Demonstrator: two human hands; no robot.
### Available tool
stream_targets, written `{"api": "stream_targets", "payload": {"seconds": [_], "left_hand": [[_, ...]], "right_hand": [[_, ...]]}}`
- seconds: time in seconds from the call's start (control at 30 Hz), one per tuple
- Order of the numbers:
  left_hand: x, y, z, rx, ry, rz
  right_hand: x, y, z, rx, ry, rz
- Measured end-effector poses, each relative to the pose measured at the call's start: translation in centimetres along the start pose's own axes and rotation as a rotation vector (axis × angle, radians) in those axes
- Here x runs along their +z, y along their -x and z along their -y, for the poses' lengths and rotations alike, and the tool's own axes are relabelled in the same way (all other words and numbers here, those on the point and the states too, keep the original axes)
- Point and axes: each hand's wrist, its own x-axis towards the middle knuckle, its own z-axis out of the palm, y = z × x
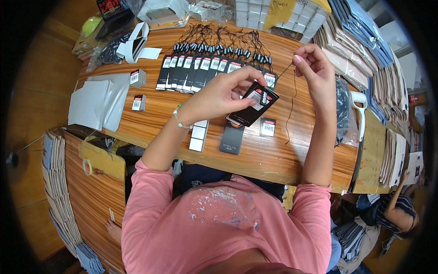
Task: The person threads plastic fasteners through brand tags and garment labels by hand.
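Between its thumb and fingers, my left hand [226, 92] grips a black hang tag [248, 114] with a white label near its top, held tilted above the table. A dark string [287, 69] runs up from the tag to my right hand [314, 72], whose thumb and forefinger are pinched on it. The loose end of the string hangs down onto the wood. Just below the held tag lie more black tags [231, 140], partly covered by it. A strip of blank white labels [197, 138] is beside them, and a small stack of printed labels [268, 127] sits to their right.
Behind my hands, a row of black tags with strings [195, 73] fans across the wooden table [150, 109]. Two small label stacks [137, 77] and white sheets [90, 102] lie left. Folded garments [342, 50] and a white tagging gun [360, 109] stand right. White boxes [278, 16] line the back.
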Motion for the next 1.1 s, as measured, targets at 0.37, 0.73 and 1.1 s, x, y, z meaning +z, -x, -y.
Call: {"api": "stream_targets", "payload": {"seconds": [0.37, 0.73, 1.1], "left_hand": [[0.8, 0.7, -0.1, 0.013, 0.074, 0.032], [1.2, 0.8, -0.8, 0.011, 0.027, 0.051], [1.0, 1.0, 0.4, 0.07, 0.083, 0.039]], "right_hand": [[0.8, 0.9, -1.0, 0.067, -0.024, 0.076], [1.8, 1.0, -2.1, 0.087, -0.041, 0.115], [0.8, 1.4, -1.1, 0.16, -0.338, 0.011]]}}
